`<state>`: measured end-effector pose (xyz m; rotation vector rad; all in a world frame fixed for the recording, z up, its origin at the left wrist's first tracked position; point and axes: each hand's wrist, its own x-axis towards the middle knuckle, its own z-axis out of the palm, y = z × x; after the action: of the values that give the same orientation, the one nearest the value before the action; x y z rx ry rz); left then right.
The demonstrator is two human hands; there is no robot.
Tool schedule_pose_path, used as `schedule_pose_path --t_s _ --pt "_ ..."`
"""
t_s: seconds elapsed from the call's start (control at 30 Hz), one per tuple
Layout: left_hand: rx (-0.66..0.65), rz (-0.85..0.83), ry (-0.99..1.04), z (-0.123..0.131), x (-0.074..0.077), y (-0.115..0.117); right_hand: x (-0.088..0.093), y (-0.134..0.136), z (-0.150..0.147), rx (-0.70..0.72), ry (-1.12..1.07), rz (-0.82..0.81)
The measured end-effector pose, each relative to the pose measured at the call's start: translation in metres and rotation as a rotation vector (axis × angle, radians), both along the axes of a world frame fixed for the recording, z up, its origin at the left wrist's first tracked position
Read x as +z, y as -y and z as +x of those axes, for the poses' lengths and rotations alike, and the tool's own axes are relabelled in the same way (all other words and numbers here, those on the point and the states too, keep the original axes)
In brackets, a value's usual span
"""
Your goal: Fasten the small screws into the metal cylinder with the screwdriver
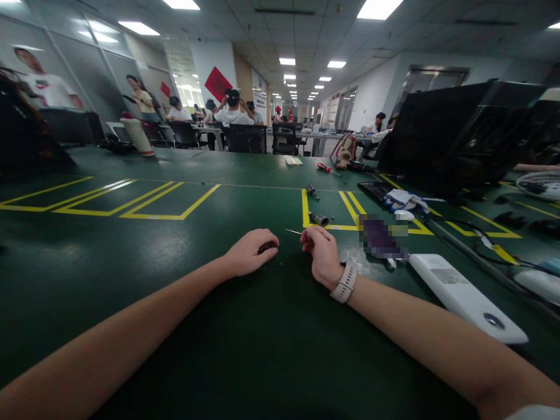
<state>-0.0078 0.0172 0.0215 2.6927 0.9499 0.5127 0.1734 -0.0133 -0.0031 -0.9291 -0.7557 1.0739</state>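
My left hand point(251, 252) rests low over the green tabletop, its fingers curled round a small dark part point(266, 248) that is mostly hidden. To the right of it, my right hand point(321, 254) pinches a tool with a thin metal shaft point(293, 232), its tip pointing left toward my left hand. My right fingers cover the tool's handle. The shaft tip and the dark part are apart. A tiny ring-like piece point(280, 264) lies on the table between my hands. Just beyond my right hand are two metal cylindrical parts, one nearer point(319, 219) and one farther point(311, 191).
Yellow tape point(305, 207) marks boxes on the green table point(196, 326). A red-handled screwdriver point(324, 167) lies farther back. Right of my hand are a pixelated dark object point(380, 236), a white device point(468, 297), cables, gloves point(405, 200) and a black computer case point(455, 128). People sit beyond.
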Motion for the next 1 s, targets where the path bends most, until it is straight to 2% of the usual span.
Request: schedule_pose_path --t_s 0.1,0.4,0.73,1.0 --pt "-0.085 0.081 -0.081 0.003 0.001 0.007 -0.001 -0.002 -0.001 -0.020 -0.004 0.003" --pt "-0.106 0.254 -0.300 0.014 -0.002 0.013 0.000 -0.001 -0.003 -0.036 -0.002 -0.005" --pt "0.046 0.255 -0.270 0.007 -0.006 -0.007 0.002 0.001 -0.002 -0.007 -0.002 -0.017" --pt "0.125 0.255 -0.299 0.011 -0.005 0.005 0.001 0.000 -0.001 -0.004 0.000 -0.011"
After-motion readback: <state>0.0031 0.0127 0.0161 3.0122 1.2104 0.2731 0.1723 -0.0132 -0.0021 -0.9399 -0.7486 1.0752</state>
